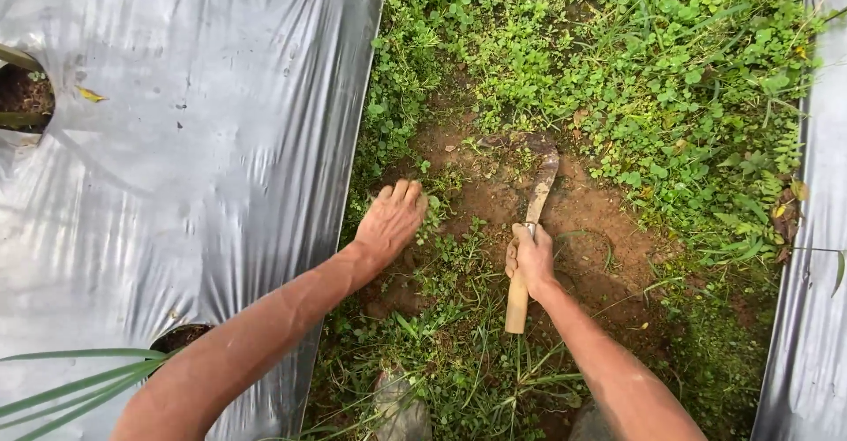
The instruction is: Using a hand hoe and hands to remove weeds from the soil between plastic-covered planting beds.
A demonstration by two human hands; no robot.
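In the head view, the right hand (530, 257) is wrapped tight around the pale wooden handle of a sickle (534, 220), whose curved, soil-caked blade lies on the bare brown soil patch (600, 229) ahead of it. The left hand (389, 220) reaches forward with fingers loosely bent, knuckles up, pressing into small weeds (441, 216) at the patch's edge (whether it pinches any cannot be told). Silver plastic mulch sheeting (194, 141) covers the bed at left; a second strip (816, 256) runs at right.
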